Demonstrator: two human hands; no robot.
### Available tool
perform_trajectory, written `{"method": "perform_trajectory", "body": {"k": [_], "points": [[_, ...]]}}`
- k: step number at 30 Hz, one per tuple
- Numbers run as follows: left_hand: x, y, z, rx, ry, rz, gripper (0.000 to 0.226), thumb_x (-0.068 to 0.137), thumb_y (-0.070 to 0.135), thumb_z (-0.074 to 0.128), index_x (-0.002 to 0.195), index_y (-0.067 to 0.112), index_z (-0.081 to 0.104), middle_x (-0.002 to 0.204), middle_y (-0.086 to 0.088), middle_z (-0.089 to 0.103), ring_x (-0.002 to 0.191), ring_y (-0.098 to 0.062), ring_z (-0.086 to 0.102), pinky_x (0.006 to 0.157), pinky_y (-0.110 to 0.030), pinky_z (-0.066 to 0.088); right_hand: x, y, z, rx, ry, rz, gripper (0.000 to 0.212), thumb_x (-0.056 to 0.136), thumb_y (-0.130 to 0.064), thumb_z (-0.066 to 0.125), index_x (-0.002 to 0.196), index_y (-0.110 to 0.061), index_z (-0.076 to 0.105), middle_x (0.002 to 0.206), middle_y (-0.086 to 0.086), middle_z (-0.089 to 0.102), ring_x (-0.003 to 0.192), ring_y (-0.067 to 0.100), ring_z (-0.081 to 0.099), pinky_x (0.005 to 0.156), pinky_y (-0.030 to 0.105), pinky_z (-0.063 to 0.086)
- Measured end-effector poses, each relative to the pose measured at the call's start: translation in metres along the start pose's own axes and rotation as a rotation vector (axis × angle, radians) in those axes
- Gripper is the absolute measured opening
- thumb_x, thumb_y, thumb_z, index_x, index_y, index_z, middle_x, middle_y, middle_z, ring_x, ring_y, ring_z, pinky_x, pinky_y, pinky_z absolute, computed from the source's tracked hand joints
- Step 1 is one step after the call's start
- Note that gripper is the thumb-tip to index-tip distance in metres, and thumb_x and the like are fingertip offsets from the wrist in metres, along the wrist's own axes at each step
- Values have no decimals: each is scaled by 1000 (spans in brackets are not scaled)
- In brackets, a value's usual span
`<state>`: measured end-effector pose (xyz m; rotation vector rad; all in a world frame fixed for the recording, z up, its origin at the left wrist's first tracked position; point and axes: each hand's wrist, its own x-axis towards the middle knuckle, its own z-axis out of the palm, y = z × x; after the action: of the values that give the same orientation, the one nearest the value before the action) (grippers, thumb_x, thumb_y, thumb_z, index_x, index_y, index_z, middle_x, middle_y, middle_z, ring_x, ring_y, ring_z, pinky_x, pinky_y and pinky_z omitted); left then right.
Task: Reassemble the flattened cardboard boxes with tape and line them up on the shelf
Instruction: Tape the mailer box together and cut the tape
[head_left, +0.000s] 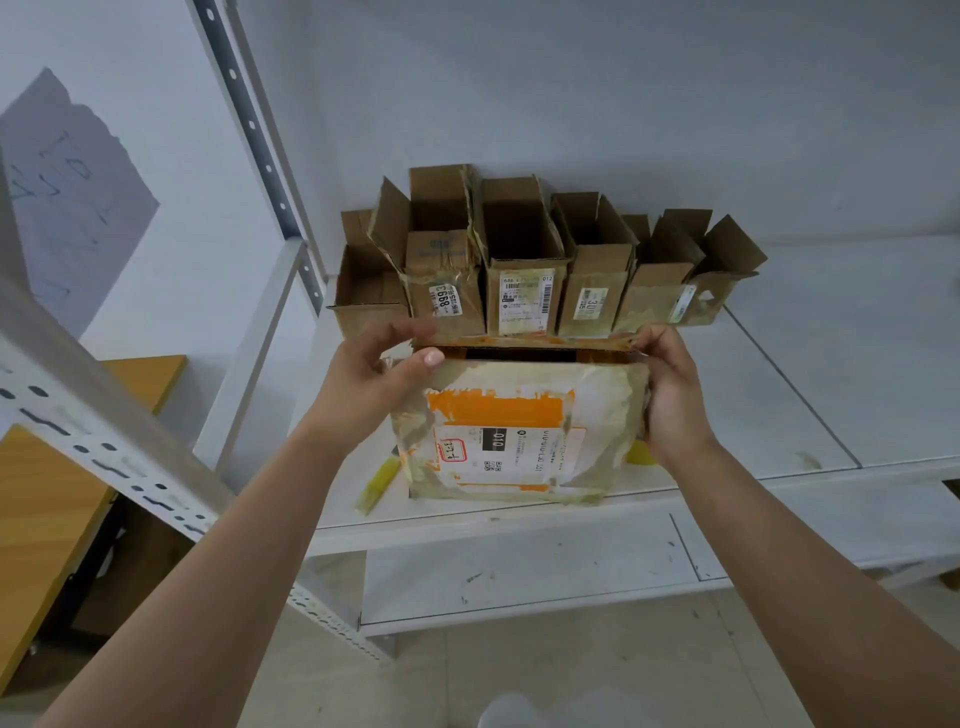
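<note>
both hands (363, 384) on taped box (519, 431)

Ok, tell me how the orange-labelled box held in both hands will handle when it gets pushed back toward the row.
The orange-labelled box looks empty through its open top, so probably light. Its wrinkled, tape-patched walls suggest it may flex under the left hand and right hand. Standing tall, it could tip if pushed high.
</note>
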<state>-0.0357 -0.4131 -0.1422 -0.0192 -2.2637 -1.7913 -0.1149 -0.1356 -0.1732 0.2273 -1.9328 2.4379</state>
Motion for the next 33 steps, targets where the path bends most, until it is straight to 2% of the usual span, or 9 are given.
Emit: {"method": "perform_trajectory", "body": {"k": [5, 9, 11, 14, 17, 21, 25, 28, 33], "points": [[13, -2, 5, 191, 86, -26, 12, 74, 40, 79, 78, 33, 70, 94, 19, 71, 93, 1, 64, 93, -43, 51, 8, -2, -21, -121, 147, 21, 22, 78, -9, 41, 79, -20, 60, 94, 1, 64, 102, 25, 59, 90, 37, 43], [19, -9, 7, 318, 93, -71, 14, 75, 35, 81, 74, 32, 67, 116, 12, 63, 111, -6, 56, 95, -35, 45, 8, 9, -51, -484, 212, 62, 27, 88, 5, 47, 86, -20, 59, 97, 1, 63, 102, 27, 61, 87, 32, 48], [21, -10, 7, 341, 52, -123, 15, 77, 37, 80, 77, 29, 67, 115, 14, 62, 112, -9, 55, 98, -34, 44, 7, 18, -64, -749, 114, 186, 14, 89, -9, 58, 96, -21, 59, 105, 4, 64, 106, 28, 60, 91, 36, 48], [21, -8, 8, 277, -21, -173, 15, 80, 34, 78, 78, 26, 65, 107, 14, 64, 109, -19, 60, 99, -44, 50, -1, 27, -70, -1253, -188, 315, 37, 79, -41, 64, 113, -29, 59, 113, 4, 61, 113, 29, 51, 93, 36, 40], [18, -3, 9, 169, -48, -223, 13, 81, 32, 76, 79, 30, 64, 111, -3, 67, 105, -34, 64, 90, -52, 55, -8, 37, -67, -1628, -384, 187, 41, 85, -39, 60, 125, -32, 57, 127, 4, 57, 128, 28, 37, 102, 37, 29], [13, 5, 11, 72, -56, -231, 17, 75, 35, 74, 88, 31, 64, 114, -7, 65, 103, -41, 65, 86, -58, 55, -8, 39, -70, -1844, -303, 109, 29, 94, -36, 48, 117, -32, 64, 117, 3, 63, 121, 22, 46, 98, 33, 31], [11, 8, 13, 2, -28, -239, 25, 66, 35, 75, 88, 28, 68, 112, -13, 68, 101, -41, 66, 86, -54, 56, 0, 10, -82, -1708, -81, 102, 27, 94, -28, 51, 117, -27, 65, 108, 8, 68, 107, 27, 59, 95, 34, 34], [15, 11, 21, -22, -1, -242, 26, 64, 36, 77, 87, 27, 70, 113, -17, 68, 101, -39, 67, 86, -53, 56, 13, -27, -85, -1220, 6, -21, 23, 92, -17, 62, 115, -15, 67, 104, 9, 67, 100, 26, 61, 88, 32, 41], [26, 14, 48, 20, -40, -194, 10, 78, 27, 77, 79, 36, 72, 110, -10, 68, 105, -38, 64, 91, -57, 53, 14, -98, -53, -537, -150, -150, 10, 90, -14, 63, 91, -23, 68, 81, -10, 68, 78, 5, 60, 72, 17, 46]]}}
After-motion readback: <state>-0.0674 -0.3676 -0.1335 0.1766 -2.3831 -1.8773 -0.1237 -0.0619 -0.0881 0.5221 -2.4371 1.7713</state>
